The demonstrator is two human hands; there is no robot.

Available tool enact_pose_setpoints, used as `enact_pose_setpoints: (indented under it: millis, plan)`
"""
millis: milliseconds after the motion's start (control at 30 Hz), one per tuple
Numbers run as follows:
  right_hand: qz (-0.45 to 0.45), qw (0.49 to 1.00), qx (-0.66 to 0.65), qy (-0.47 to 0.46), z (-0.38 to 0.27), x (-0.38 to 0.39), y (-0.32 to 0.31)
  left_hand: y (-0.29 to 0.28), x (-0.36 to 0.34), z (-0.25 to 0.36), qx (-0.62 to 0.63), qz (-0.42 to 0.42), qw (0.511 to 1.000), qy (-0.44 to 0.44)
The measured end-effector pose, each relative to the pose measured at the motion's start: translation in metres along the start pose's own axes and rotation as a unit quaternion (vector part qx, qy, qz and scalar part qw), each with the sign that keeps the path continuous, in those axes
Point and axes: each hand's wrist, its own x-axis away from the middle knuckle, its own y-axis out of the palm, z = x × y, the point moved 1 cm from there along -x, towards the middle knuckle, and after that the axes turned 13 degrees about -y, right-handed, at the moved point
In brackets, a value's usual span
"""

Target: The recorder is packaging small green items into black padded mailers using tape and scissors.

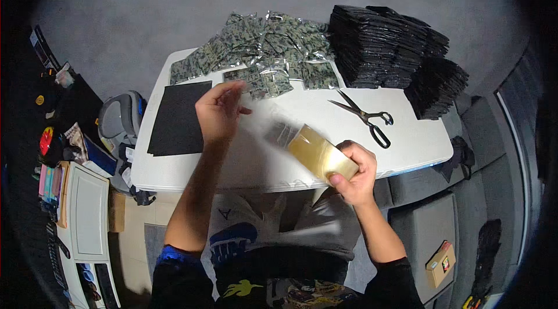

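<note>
My right hand [356,174] is closed around a wide roll of yellowish clear packing tape [317,155], held over the table's near edge. A see-through, motion-blurred strip [279,132] stretches from the roll toward my left hand [220,108]. The left hand is raised over the table with its fingers curled at the strip's loose end; the exact grip is blurred. Beneath and left of that hand lies a flat black sheet or bag [180,118]. To the right of the roll, black-handled scissors [366,116] rest on the white table [401,146] with their blades parted.
Several camouflage-patterned packs in clear plastic [256,41] are heaped along the far side. Tall stacks of shiny black plastic packages [383,47] stand at the far right. A grey sofa [465,175] borders the right, with a small cardboard box [440,263]. A white cabinet [86,210] is at left.
</note>
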Motion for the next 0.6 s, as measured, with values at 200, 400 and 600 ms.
enact_pose_setpoints:
  millis: [200, 400, 600]
  plan:
    - [0.046, 0.998, -0.023, -0.027, -0.019, 0.008, 0.006, 0.021, 0.019, -0.011, -0.079, 0.010, 0.996, -0.045]
    - [0.105, 0.992, -0.056, -0.038, -0.029, 0.011, 0.012, 0.043, 0.043, -0.024, -0.142, -0.040, 0.988, -0.038]
    - [0.142, 0.986, -0.083, -0.022, -0.026, 0.009, 0.011, 0.067, 0.073, -0.036, -0.184, -0.142, 0.973, 0.012]
